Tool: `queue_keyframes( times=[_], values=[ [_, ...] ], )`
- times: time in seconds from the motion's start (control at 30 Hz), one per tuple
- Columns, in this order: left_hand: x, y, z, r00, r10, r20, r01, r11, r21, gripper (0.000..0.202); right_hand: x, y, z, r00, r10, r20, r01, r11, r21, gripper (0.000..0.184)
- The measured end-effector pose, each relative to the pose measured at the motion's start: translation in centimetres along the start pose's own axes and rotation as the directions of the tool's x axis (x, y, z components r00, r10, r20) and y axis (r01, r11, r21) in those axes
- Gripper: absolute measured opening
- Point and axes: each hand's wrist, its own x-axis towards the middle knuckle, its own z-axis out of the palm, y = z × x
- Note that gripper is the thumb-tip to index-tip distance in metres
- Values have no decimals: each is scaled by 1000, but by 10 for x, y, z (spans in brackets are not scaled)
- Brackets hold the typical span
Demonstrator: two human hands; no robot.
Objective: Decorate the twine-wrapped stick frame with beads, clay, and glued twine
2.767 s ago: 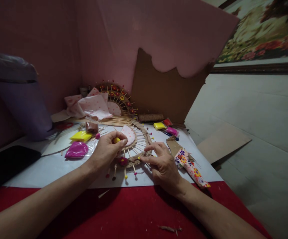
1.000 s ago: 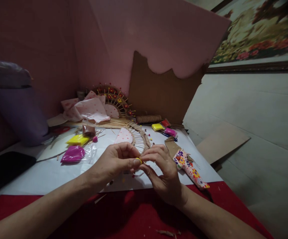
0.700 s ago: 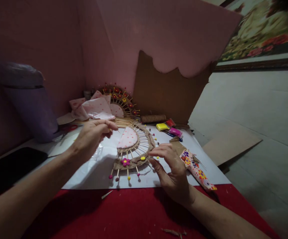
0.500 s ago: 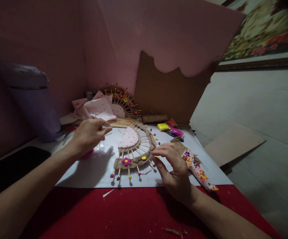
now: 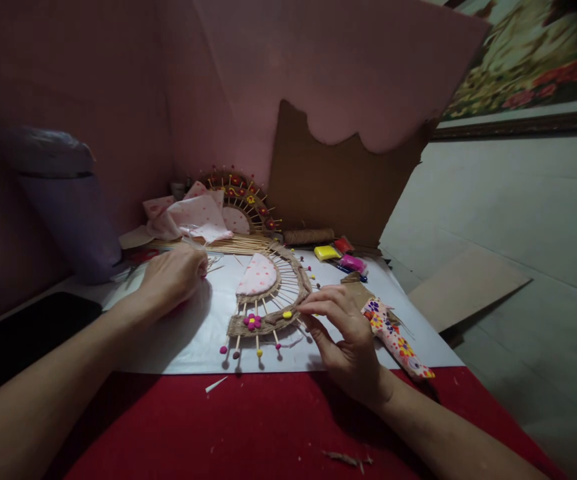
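A half-round craft piece (image 5: 271, 293) of jute, thin sticks and pink dotted cloth lies on white paper (image 5: 198, 337). Small clay beads tip its sticks; a pink clay flower (image 5: 253, 322) and a yellow clay dot (image 5: 287, 315) sit on its jute rim. My right hand (image 5: 341, 327) rests at the piece's right edge, fingertips pinched together on the rim near the yellow dot. My left hand (image 5: 173, 280) is curled, palm down, over the clear plastic and clay packets left of the piece; what its fingers hold is hidden.
A second finished fan piece (image 5: 241, 200) and pink cloth (image 5: 191, 217) lie at the back with a bundle of sticks (image 5: 238, 245), a twine spool (image 5: 308, 236) and clay packets (image 5: 341, 257). A flowered scrap (image 5: 396, 340) lies right. Cardboard (image 5: 338, 180) leans behind; a dark phone (image 5: 23, 333) left.
My hands were together pinching yellow clay; then they parted. The left hand moved left and down onto the clay packets, and the right set a yellow dot on the rim.
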Motion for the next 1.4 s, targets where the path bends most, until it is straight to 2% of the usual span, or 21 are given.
queue_keyframes(
  times=[0.13,0.17,0.23,0.27,0.33,0.4,0.43,0.47,0.57,0.67,0.73,0.83,0.93,1.13,1.23,1.4],
  values=[
    [1,2,-3,999,-6,32,9,997,-73,20,-1,1,0,1000,8,5,-8,1000,6,18],
    [2,2,-3,1000,-11,12,13,991,-135,18,-1,2,0,1000,8,6,-9,1000,7,18],
    [3,4,-5,999,-35,-33,21,929,-370,12,-1,2,0,1000,7,6,-7,1000,10,18],
    [2,7,-8,999,-46,-27,24,843,-537,9,0,3,0,1000,4,4,-5,1000,12,19],
    [-2,16,-13,996,-54,76,93,553,-828,13,0,2,1,1000,-2,-3,2,1000,17,18],
    [-9,29,-18,979,45,199,180,269,-946,21,0,1,1,1000,-7,-7,7,1000,22,18],
    [-15,38,-20,964,129,233,209,173,-962,21,0,0,1,1000,-5,-12,5,1000,24,18],
    [-20,47,-21,948,203,245,229,100,-968,25,0,-1,2,1000,-3,-19,3,1000,24,19],
    [-37,71,-19,882,364,300,327,-13,-945,29,0,-5,3,1000,4,-23,-3,999,38,24],
    [-48,86,-15,852,414,320,384,-79,-920,27,0,-6,4,1000,-1,27,-1,997,71,24],
    [-50,89,-13,846,413,337,405,-85,-910,28,0,-7,4,998,3,60,-8,997,80,20],
    [-49,88,-11,861,369,349,404,-81,-911,29,-1,-6,4,998,21,64,-26,997,79,18],
    [-47,88,-10,874,318,367,413,-87,-907,33,-4,-6,4,998,13,57,-17,997,79,24],
    [-51,95,-14,869,275,413,447,-74,-892,36,-5,-5,4,990,-34,135,26,998,61,33],
    [-53,97,-15,873,236,426,451,-62,-890,33,-5,-5,5,990,-72,124,69,997,23,31],
    [-54,99,-19,883,230,409,440,-105,-892,33,-2,-7,6,992,-118,44,118,993,-12,21]
  ],
)
